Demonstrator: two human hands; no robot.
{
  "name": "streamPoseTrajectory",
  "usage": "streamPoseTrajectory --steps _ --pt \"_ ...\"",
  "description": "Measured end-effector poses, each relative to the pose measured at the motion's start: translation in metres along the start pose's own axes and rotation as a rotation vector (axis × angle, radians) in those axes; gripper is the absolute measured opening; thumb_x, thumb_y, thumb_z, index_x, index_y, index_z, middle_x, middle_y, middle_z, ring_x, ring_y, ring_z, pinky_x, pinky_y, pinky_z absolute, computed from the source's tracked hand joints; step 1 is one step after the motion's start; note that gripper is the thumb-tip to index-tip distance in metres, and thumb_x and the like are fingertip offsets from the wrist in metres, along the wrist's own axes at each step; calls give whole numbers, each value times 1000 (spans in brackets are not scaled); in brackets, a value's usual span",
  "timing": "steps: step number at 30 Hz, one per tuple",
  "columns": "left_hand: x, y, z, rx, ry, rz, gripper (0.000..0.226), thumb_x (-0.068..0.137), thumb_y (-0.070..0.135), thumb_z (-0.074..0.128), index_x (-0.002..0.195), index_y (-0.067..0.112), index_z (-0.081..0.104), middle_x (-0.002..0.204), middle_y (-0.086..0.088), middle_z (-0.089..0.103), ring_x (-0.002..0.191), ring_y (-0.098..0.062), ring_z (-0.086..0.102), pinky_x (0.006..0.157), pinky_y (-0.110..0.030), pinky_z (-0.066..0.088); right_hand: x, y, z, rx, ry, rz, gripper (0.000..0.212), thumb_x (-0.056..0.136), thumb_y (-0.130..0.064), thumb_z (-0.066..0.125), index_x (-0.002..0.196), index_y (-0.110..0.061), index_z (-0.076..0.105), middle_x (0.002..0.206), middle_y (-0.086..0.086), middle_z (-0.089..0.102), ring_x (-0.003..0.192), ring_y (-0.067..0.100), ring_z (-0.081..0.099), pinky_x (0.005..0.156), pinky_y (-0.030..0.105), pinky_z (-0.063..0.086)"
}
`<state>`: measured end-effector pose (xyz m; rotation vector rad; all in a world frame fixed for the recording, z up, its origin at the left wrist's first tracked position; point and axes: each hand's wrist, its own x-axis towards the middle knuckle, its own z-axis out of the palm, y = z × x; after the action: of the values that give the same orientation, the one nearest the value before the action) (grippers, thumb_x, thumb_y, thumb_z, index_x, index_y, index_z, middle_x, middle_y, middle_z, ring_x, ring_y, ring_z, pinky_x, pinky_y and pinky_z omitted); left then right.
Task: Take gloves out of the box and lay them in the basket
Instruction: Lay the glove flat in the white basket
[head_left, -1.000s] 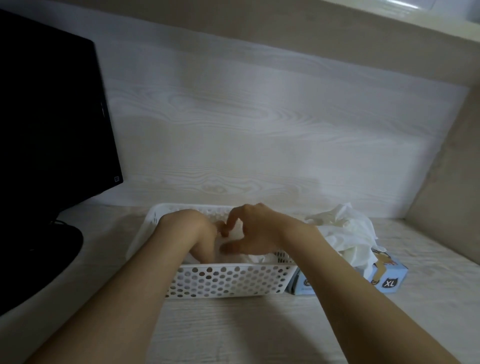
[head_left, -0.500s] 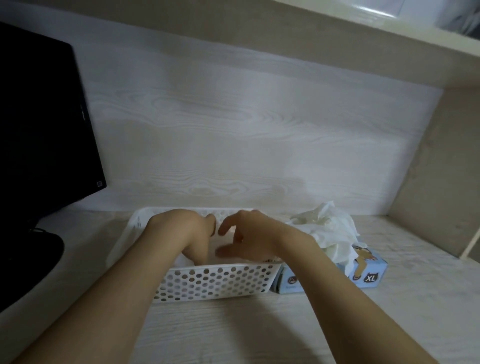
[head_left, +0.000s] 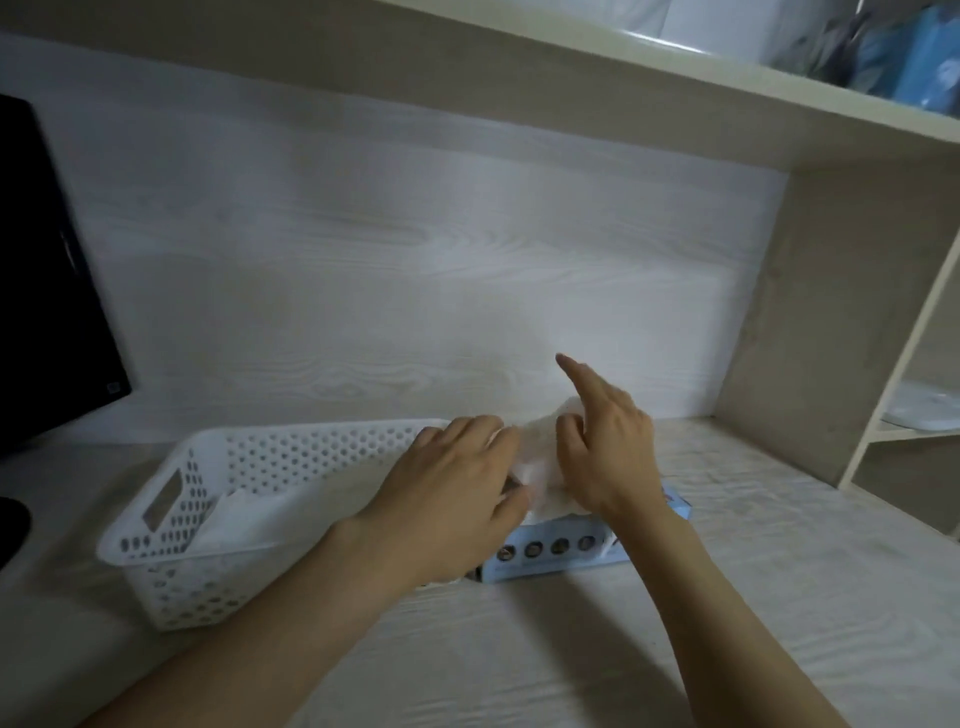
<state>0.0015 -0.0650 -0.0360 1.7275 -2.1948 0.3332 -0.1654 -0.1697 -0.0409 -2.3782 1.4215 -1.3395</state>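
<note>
**Over the box, both hands at the gloves**

Just right of the basket, the left hand and the right hand met above the blue box on the counter; the wad of gloves rose from the box top, touching both hands and lying between them. The left fingers curled over the wad, seemingly grasping it; the right index stood straight while the others bent against the wad, and whether they pinched it could not be told. The step likely called for separating a single glove, steadying the box and drawing upward slowly so the rest stayed put; one laid glove rested in the basket.
</note>
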Motion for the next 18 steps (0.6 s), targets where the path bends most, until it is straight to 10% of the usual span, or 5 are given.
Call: streamPoseTrajectory --steps 2,6,11,18 --pt "-3 5 7 117 -31 2 68 102 61 21 158 24 29 156 3 42 144 -20 38 114 -43 36 -6 8 0 42 -139 46 75 87 -41 24 161 -40 36 148 2 60 135 25 51 116 52 35" --pt "-1 7 13 152 -133 1 70 106 63 25 165 30 8 164 9 31 148 -19 32 117 -44 30 -13 18 3 110 -136 160 67 84 -49 32 138 -28 66 126 3 70 121 26 60 111 53 41" --pt "2 7 15 109 -226 19 56 107 61 29 160 42 21 169 13 17 151 -21 21 118 -46 30 -12 15 5 123 111 208 32 81 -50 54 92 -30 77 86 -9 73 84 17 68 91 51 54" --pt "1 8 8 54 -313 11 28 109 56 32 123 36 47 142 21 48 150 -21 20 108 -44 40 -13 14 4 265 329 113 8 90 -35 67 89 -35 75 100 -12 72 100 12 66 93 45 53"
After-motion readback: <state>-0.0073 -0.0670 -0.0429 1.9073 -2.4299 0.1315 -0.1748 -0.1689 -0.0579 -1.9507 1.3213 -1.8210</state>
